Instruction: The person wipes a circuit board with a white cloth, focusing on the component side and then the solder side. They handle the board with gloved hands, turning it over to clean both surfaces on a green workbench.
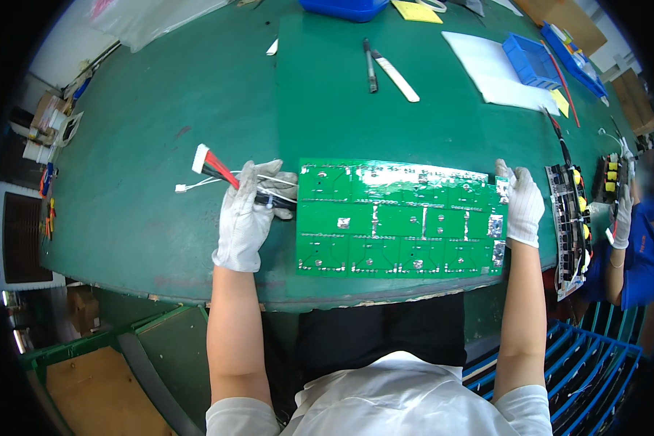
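Your left hand [245, 218] grips the cable bundle [229, 178] at the board's [400, 221] left edge; your right hand [522, 205] clasps its right edge; the board lies flat on the tabletop [160, 145], not yet lifted.

Large green circuit board [401, 218] flat on green mat — solder side up, wire harness [218, 171] at left edge.

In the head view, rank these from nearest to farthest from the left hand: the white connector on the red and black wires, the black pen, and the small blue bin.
From the left hand:
1. White connector, just up and left of the hand, on the wire bundle it grips.
2. Black pen, farther up the green mat, right of the hand.
3. Small blue bin, far upper right, on the white sheet.
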`<state>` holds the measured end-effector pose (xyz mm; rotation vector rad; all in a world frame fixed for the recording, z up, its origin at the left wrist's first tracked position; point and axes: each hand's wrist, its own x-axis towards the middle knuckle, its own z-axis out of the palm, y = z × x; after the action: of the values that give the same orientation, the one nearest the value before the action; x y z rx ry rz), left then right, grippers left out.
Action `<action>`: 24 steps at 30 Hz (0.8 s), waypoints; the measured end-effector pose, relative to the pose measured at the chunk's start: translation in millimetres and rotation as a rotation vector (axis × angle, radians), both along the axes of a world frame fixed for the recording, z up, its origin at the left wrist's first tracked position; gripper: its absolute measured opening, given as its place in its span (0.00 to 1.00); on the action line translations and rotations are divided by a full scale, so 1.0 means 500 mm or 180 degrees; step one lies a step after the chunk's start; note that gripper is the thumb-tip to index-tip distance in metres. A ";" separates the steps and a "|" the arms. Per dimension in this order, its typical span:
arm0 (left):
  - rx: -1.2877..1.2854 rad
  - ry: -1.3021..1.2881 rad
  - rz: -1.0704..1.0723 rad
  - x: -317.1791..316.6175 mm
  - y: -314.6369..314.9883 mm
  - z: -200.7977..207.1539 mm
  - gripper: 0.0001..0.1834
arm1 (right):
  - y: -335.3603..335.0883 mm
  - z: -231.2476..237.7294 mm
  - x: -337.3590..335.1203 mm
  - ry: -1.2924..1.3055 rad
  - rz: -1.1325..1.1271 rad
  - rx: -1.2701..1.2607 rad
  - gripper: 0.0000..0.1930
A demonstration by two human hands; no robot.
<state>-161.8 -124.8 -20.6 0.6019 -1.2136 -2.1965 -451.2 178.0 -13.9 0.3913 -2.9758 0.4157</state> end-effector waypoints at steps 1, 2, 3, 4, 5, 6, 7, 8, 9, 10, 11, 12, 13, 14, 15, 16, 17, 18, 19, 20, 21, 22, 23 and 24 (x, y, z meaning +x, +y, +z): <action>0.0007 -0.0008 -0.0003 -0.001 0.001 0.001 0.26 | -0.003 0.004 0.001 -0.0052 -0.0062 0.0053 0.38; -0.0057 -0.0046 -0.0002 -0.001 0.001 0.002 0.26 | -0.005 0.005 0.002 0.0005 -0.0037 0.0069 0.40; -0.0100 -0.0070 -0.0005 -0.001 0.002 0.003 0.26 | -0.005 0.005 0.005 0.0065 -0.0021 0.0096 0.41; -0.0143 -0.0095 -0.0010 -0.001 0.002 0.005 0.26 | -0.006 0.006 0.008 0.0062 -0.0010 0.0090 0.41; -0.0186 -0.0121 -0.0017 0.001 0.002 0.008 0.26 | -0.009 0.006 0.010 0.0057 -0.0001 0.0083 0.41; -0.0229 -0.0150 -0.0029 0.001 0.001 0.009 0.26 | -0.009 0.008 0.009 0.0068 -0.0002 0.0082 0.42; -0.0217 -0.0164 -0.0032 0.000 0.001 0.009 0.26 | -0.009 0.007 0.009 0.0081 -0.0007 0.0087 0.42; -0.0205 -0.0178 -0.0034 0.000 0.002 0.008 0.26 | -0.008 0.006 0.008 0.0093 -0.0011 0.0092 0.42; -0.0200 -0.0186 -0.0034 -0.002 0.002 0.009 0.26 | -0.008 0.005 0.006 0.0113 -0.0013 0.0090 0.41; -0.0194 -0.0190 -0.0006 -0.003 0.003 0.008 0.26 | -0.007 0.005 0.006 0.0126 -0.0013 0.0081 0.41; -0.0188 -0.0193 0.0021 -0.005 0.005 0.007 0.26 | -0.005 0.005 0.006 0.0140 -0.0013 0.0073 0.41; -0.0182 -0.0194 0.0048 -0.006 0.006 0.006 0.26 | -0.003 0.005 0.005 0.0155 -0.0013 0.0064 0.41; -0.0201 -0.0184 0.0030 -0.006 0.005 0.006 0.27 | -0.003 0.004 0.003 0.0158 0.0006 0.0051 0.40; -0.0220 -0.0174 0.0012 -0.004 0.004 0.006 0.27 | -0.001 0.003 0.000 0.0161 0.0025 0.0038 0.40; -0.0230 -0.0158 -0.0011 -0.002 0.003 0.004 0.27 | 0.001 0.000 -0.003 0.0169 0.0040 0.0034 0.39; -0.0186 -0.0166 0.0000 0.000 0.003 0.004 0.26 | 0.006 -0.005 -0.006 0.0247 0.0107 -0.0019 0.38; -0.0141 -0.0172 0.0012 0.004 0.003 0.005 0.26 | 0.012 -0.013 -0.008 0.0326 0.0177 -0.0072 0.38; -0.0087 -0.0159 0.0022 0.002 0.001 0.003 0.25 | 0.016 -0.020 -0.012 0.0423 0.0246 -0.0115 0.37; -0.0117 -0.0226 0.0040 -0.002 -0.004 0.008 0.25 | 0.013 -0.020 -0.005 0.0484 0.0214 -0.0129 0.35; -0.0145 -0.0294 0.0057 0.001 -0.005 0.009 0.25 | 0.003 -0.014 -0.002 0.0411 0.0151 -0.0080 0.35; -0.0151 -0.0393 0.0075 0.010 -0.001 0.009 0.25 | -0.005 -0.009 0.009 0.0306 0.0089 -0.0011 0.34; -0.0137 -0.0348 0.0046 0.016 -0.002 0.012 0.25 | -0.011 -0.005 0.019 0.0276 0.0087 -0.0085 0.34; -0.0156 -0.0325 0.0030 0.016 -0.006 0.017 0.25 | -0.015 0.002 0.020 0.0214 0.0046 -0.0057 0.35; -0.0165 -0.0319 0.0003 0.014 -0.006 0.018 0.26 | -0.012 0.003 0.021 0.0224 0.0012 -0.0002 0.36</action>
<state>-154.8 -127.6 -11.7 0.6982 -1.3169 -2.1496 -440.7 171.8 -12.4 0.4028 -2.9071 0.3946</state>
